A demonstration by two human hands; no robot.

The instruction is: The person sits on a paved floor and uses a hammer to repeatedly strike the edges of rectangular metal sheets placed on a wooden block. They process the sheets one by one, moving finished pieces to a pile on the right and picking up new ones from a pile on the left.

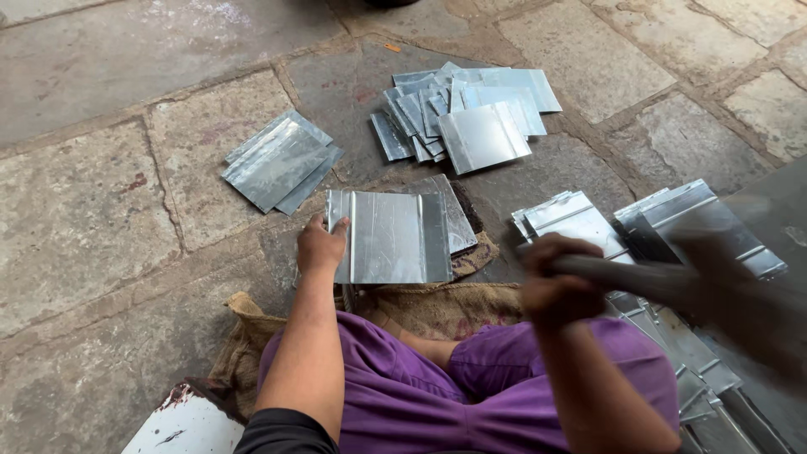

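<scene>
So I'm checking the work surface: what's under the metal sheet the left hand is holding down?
Under the metal sheet held by the left hand lies another sheet, then burlap sacking. Anything beneath is covered.

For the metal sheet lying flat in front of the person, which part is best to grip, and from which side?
Probably its left edge, approached from the left, where the left hand already pinches it. The metal sheet lies flat on another sheet and burlap, and its left edge looks clear of them. The right hand with its blurred tool crowds the right side.
</scene>
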